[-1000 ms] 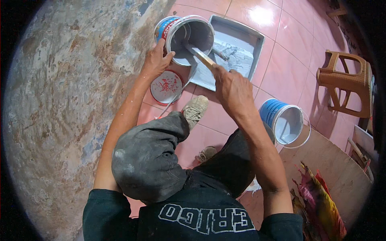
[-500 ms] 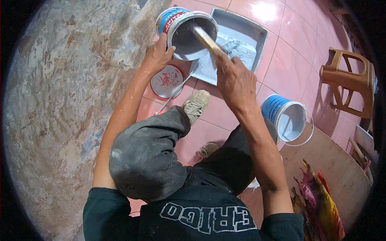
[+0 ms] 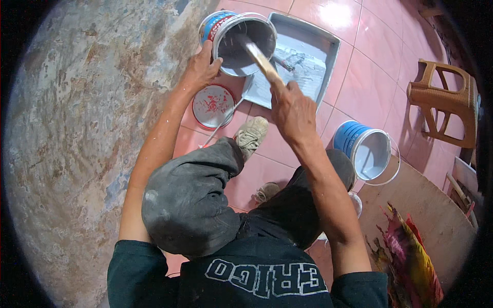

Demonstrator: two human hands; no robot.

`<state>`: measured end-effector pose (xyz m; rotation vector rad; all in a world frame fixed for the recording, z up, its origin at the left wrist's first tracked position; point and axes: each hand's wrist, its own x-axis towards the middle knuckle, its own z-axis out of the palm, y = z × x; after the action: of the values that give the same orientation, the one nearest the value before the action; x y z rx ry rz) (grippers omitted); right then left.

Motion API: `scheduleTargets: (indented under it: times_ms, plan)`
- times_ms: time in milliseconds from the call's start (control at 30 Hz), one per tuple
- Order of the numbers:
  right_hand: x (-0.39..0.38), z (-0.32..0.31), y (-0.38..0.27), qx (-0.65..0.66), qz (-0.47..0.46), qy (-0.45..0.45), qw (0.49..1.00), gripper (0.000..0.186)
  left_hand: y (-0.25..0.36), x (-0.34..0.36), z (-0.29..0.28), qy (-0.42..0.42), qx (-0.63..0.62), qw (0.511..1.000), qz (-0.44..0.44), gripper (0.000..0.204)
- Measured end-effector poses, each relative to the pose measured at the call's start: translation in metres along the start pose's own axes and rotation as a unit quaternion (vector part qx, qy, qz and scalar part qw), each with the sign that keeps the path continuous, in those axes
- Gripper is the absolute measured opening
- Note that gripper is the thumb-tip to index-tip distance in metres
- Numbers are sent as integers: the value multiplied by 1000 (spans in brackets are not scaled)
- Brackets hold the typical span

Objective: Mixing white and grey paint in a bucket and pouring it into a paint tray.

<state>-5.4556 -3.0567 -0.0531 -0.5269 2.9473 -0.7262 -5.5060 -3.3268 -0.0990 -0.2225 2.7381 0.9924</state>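
Observation:
A paint bucket (image 3: pixel 210 26) with a blue, white and red label is tipped so its grey-coated mouth faces me and partly overlaps the tray's corner. My left hand (image 3: pixel 201 68) grips its lower left side, thumb out near the rim. In my right hand (image 3: pixel 295 113) is a pale wooden stick (image 3: pixel 261 59), closed in my fingers. The stick's far part, smeared with light grey paint, reaches into the bucket's mouth. Beside it lies a shallow paint tray (image 3: pixel 331 61) wet with pale grey paint. What end the stick has inside the bucket is blurred.
A round lid (image 3: pixel 214 106) with red smears lies below the bucket, a thin white rod (image 3: pixel 226 119) beside it. At the right are a second blue bucket (image 3: pixel 347 136), a brown plastic stool (image 3: pixel 446 102), a brown board (image 3: pixel 382 197) and a crumpled multicoloured thing (image 3: pixel 411 246).
My right hand has shifted slightly left and down with the stick, which still reaches into the bucket. My left hand keeps its grip, and the bucket has barely moved.

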Motion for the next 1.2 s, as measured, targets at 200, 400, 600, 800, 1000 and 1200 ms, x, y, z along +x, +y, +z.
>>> scheduleTargets:
  times_ms: [200, 400, 600, 800, 1000, 1200]
  plan:
    - [11, -11, -1, 1, 9, -34, 999, 30, -3, 8, -3, -14, -77, 997, -18, 31]
    - [-17, 14, 1, 18, -2, -23, 1000, 37, -9, 6, 1, -32, -100, 994, -33, 35]
    - [15, -7, -10, 31, -33, 25, 999, 37, -11, 9, -10, -32, -115, 992, -46, 35]
    - [-15, 5, 5, 18, -3, -35, 999, 37, -4, 8, -3, -39, -83, 995, -45, 43]
    - [21, -8, -3, 8, -68, 36, 997, 35, -17, 19, -7, 3, 40, 997, 69, 42]
    - [9, 7, 24, -38, -187, -26, 981, 35, -16, 30, -20, -74, -64, 995, -18, 44]
